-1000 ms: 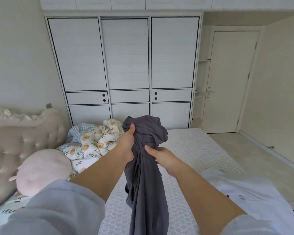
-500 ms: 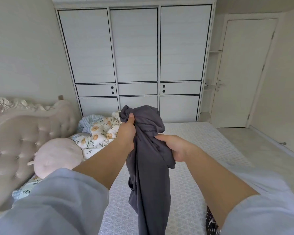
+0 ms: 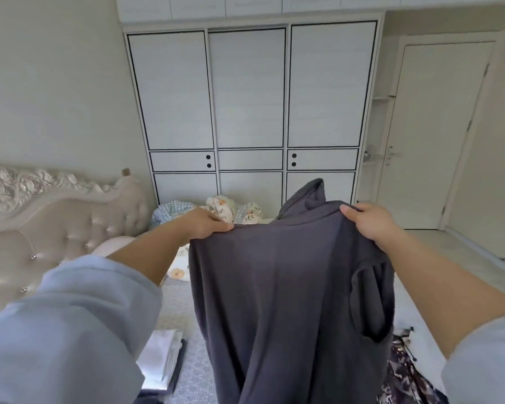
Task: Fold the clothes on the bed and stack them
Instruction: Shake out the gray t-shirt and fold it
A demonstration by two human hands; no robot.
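Grey garment [image 3: 286,287], bunched a moment ago, now spread between left hand [image 3: 207,224] and right hand [image 3: 372,221], fingers pinching its top edge; ready for folding.

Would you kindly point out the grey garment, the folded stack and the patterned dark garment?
grey garment [image 3: 274,287]: head view, middle of the hanging front.
folded stack [image 3: 161,357]: head view, top white layer.
patterned dark garment [image 3: 403,371]: head view, its visible printed cloth.
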